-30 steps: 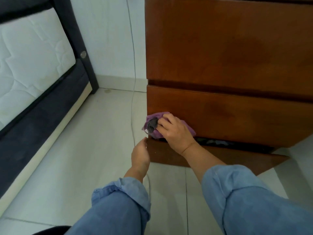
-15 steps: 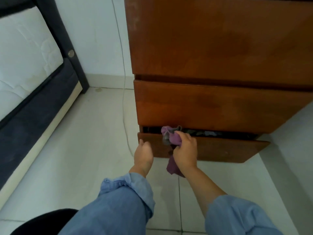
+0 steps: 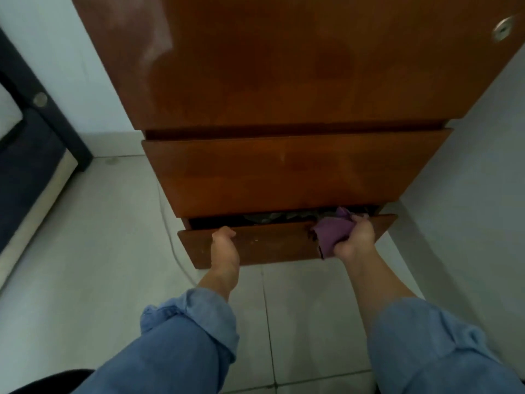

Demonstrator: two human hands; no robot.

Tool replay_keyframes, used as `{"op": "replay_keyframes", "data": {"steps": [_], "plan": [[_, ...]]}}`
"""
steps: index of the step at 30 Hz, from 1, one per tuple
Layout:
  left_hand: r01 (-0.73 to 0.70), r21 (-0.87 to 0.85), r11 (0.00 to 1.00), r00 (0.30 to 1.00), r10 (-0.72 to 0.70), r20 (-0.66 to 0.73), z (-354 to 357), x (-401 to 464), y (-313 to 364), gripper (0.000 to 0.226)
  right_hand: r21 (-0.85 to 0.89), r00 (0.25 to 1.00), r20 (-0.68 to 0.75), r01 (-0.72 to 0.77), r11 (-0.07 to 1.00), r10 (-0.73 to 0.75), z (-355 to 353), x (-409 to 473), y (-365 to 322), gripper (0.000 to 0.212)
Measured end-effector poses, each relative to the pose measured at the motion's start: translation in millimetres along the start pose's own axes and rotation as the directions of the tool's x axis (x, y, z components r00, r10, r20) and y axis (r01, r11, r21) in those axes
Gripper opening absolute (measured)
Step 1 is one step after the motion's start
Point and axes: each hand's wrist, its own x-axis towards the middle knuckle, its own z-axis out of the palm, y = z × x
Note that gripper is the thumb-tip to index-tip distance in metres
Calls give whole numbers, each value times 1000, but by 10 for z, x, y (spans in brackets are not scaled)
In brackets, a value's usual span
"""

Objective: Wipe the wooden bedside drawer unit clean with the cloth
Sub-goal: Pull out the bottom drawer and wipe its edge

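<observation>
The wooden drawer unit (image 3: 284,81) fills the upper middle of the head view. Its bottom drawer (image 3: 270,245) stands slightly pulled out, with dark items showing in the gap. My left hand (image 3: 225,248) hooks its fingers over the top edge of that drawer front, left of centre. My right hand (image 3: 353,238) grips a bunched purple cloth (image 3: 331,233) and presses it on the drawer's top edge near the right end. Part of the cloth hangs down over the drawer front.
A dark bed frame (image 3: 37,143) with a mattress stands at the left. A thin white cable (image 3: 170,237) runs down the floor beside the unit's left side. A white wall (image 3: 468,180) closes in on the right. Pale floor tiles (image 3: 99,251) lie below.
My right hand has slid the cloth from the left end of the bottom drawer's top edge to the right end. My left hand has taken hold of the drawer's top edge. The view moved closer.
</observation>
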Motion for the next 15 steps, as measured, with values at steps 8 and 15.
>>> {"op": "replay_keyframes", "data": {"steps": [8,15], "plan": [[-90,11,996,993,91,-80,169,326,-227,19,-182,969,-206,97,979,-134,210,621,295,76],[-149,78,986,986,154,-65,251,603,-288,57,-331,930,-304,99,938,-206,358,787,282,53]]}}
